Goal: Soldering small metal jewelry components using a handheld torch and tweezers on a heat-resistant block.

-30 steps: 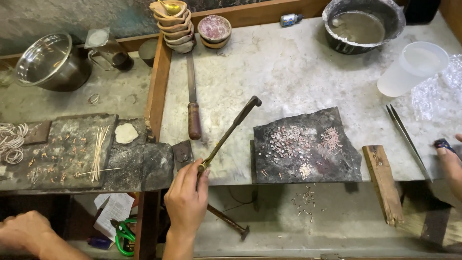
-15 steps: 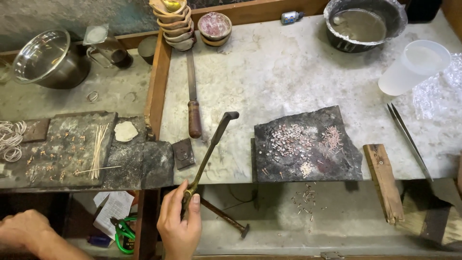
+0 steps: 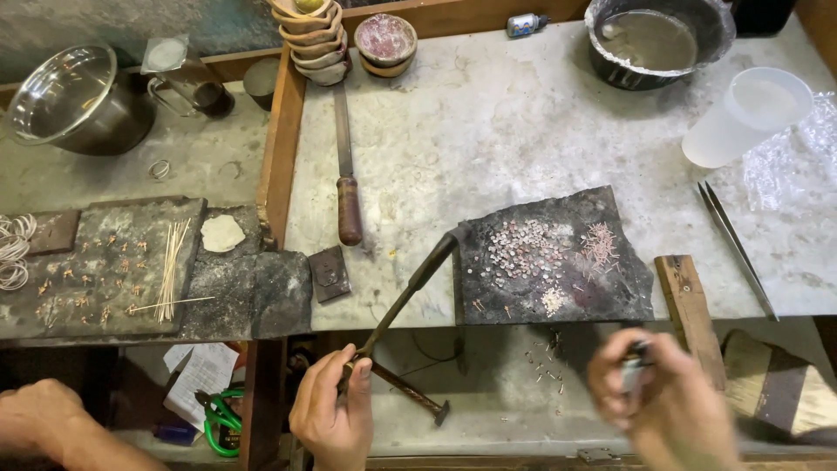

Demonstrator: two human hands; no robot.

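The dark slate slab (image 3: 558, 257) lies on the grey tabletop (image 3: 523, 131) near its front edge, strewn with small pale and reddish metal bits.

The left hand (image 3: 336, 414) sits below and to the left of the slab, in front of the tabletop's edge, with its fingers closed around the lower end of a long thin torch pipe (image 3: 410, 292). The pipe slants up to the right, and its bent tip reaches the slab's upper left corner.

The right hand (image 3: 667, 397) is below the slab's right part, blurred. Its fingers are curled around a small dark object (image 3: 635, 366) whose kind cannot be told.

Left of the slab, a long knife with a brown wooden handle (image 3: 347, 196) lies on the tabletop, with a small dark square plate (image 3: 330, 272) below it. Right of the slab lie a wooden block (image 3: 689, 301) and, further right, metal tweezers (image 3: 737, 249). Above and to the right of the slab stand a translucent plastic cup (image 3: 754, 113) and a dark metal pan (image 3: 658, 39). Above and to the left of it is a stack of clay bowls (image 3: 318, 39).

Far left of the slab, a second slate (image 3: 113, 262) carries thin sticks and tiny pieces, and a steel bowl (image 3: 74, 96) stands above that. Another person's hand (image 3: 44, 423) rests at the lower left corner, well apart from the slab.
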